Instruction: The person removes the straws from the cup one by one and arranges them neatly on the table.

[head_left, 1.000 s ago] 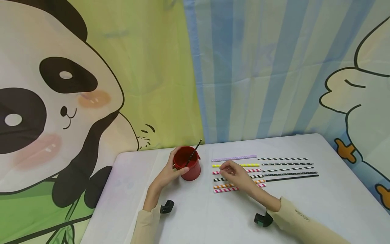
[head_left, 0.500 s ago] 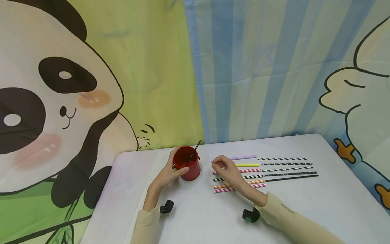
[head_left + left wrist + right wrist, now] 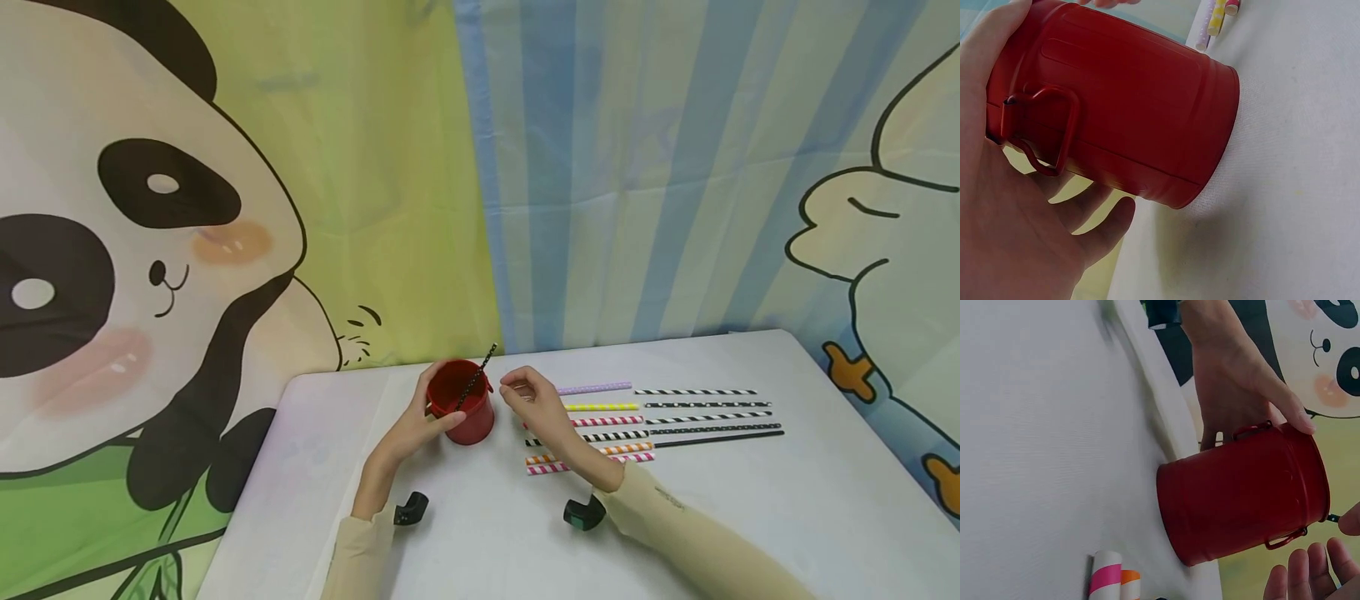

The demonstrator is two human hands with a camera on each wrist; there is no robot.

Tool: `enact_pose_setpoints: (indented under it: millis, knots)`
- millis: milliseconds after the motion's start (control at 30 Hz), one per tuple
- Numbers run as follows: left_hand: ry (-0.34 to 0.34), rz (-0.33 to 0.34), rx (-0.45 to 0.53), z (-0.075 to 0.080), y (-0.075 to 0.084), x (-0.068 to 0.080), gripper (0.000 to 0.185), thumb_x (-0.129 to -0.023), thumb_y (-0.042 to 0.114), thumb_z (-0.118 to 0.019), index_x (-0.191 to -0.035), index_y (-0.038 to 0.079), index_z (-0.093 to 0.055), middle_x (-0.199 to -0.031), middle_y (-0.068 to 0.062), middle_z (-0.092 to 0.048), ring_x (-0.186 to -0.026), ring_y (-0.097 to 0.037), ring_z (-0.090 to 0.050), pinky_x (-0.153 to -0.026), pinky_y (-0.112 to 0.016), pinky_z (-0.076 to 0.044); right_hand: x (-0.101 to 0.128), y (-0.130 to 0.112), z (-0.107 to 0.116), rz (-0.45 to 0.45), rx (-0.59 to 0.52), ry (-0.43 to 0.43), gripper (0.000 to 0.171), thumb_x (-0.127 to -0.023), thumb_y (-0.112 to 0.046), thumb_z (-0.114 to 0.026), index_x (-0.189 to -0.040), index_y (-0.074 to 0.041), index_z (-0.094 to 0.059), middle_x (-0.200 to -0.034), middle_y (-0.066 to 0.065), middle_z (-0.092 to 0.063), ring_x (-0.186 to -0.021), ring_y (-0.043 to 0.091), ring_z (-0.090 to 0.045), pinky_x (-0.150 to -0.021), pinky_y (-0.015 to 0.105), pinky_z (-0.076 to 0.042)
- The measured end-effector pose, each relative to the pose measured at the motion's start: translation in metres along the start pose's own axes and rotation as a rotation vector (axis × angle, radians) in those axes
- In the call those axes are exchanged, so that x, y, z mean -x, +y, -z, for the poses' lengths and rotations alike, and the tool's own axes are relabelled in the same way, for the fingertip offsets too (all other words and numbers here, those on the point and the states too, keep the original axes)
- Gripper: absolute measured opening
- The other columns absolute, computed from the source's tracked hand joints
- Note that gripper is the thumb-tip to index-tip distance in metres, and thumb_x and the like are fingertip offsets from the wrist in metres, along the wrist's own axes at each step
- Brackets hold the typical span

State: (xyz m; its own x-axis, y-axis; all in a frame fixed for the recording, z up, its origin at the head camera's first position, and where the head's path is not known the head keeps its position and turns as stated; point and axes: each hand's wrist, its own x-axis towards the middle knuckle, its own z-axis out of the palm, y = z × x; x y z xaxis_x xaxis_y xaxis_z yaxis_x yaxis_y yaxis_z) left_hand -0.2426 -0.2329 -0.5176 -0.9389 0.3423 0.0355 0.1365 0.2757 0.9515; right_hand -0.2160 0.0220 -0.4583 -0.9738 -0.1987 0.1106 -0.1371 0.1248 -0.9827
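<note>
A small red metal bucket (image 3: 474,422) with side handles stands on the white table. My left hand (image 3: 417,427) grips it, thumb over the rim and fingers round the far side. A black straw with white dots (image 3: 480,370) leans inside and sticks out past the rim. Close to the bucket's right side hovers my right hand (image 3: 538,407), holding nothing. In the right wrist view its fingers (image 3: 1319,569) are relaxed and apart from the thumb, near the straw's tip. Several patterned paper straws (image 3: 611,422) lie partly hidden under the right forearm.
Another column of black and black-and-white straws (image 3: 708,415) lies to the right of the coloured ones. A curtain with a panda print (image 3: 397,208) hangs behind the table's back edge. Black wrist cameras (image 3: 585,513) jut out beneath both sleeves.
My right hand has moved left from above the coloured straws to beside the bucket, uncovering more of them. The left hand, bucket and dotted straw have stayed in place.
</note>
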Motion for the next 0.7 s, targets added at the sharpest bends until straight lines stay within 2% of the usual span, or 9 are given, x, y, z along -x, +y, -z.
enact_pose_setpoints:
  millis: [133, 300, 533, 700]
  knots:
    - [0.003, -0.005, -0.010, 0.000, -0.001, 0.000, 0.089, -0.089, 0.023, -0.075, -0.156, 0.039, -0.018, -0.156, 0.002, -0.033, -0.145, -0.027, -0.031, -0.115, -0.066, -0.029, -0.008, -0.001, -0.005, -0.002, -0.003, 0.030, 0.023, -0.099, -0.012, -0.062, -0.117, 0.002, -0.062, -0.119, 0.019, -0.064, -0.110, 0.034, -0.063, -0.084, 0.023, -0.051]
    - [0.007, 0.001, -0.016, 0.000, -0.002, 0.000, 0.088, -0.089, 0.025, -0.076, -0.155, 0.041, -0.019, -0.154, 0.005, -0.034, -0.145, -0.024, -0.032, -0.115, -0.065, -0.030, -0.016, -0.001, -0.011, 0.020, -0.007, 0.051, 0.024, -0.097, -0.009, -0.064, -0.117, 0.005, -0.062, -0.116, 0.019, -0.065, -0.108, 0.037, -0.064, -0.082, 0.021, -0.051]
    - [-0.003, 0.022, -0.011, 0.000, 0.000, -0.001, 0.093, -0.090, 0.023, -0.075, -0.159, 0.032, -0.014, -0.158, -0.001, -0.031, -0.147, -0.029, -0.028, -0.116, -0.066, -0.028, -0.024, 0.000, -0.016, 0.054, -0.015, 0.028, 0.027, -0.097, -0.009, -0.064, -0.118, 0.008, -0.061, -0.116, 0.023, -0.065, -0.108, 0.038, -0.063, -0.082, 0.018, -0.052]
    - [-0.014, 0.039, -0.001, -0.001, 0.014, 0.003, 0.092, -0.091, 0.023, -0.074, -0.160, 0.028, -0.013, -0.158, -0.004, -0.030, -0.147, -0.030, -0.028, -0.117, -0.065, -0.028, -0.037, 0.020, -0.022, 0.079, -0.018, 0.040, 0.026, -0.097, -0.010, -0.066, -0.116, 0.006, -0.062, -0.115, 0.024, -0.064, -0.106, 0.040, -0.063, -0.080, 0.018, -0.052]
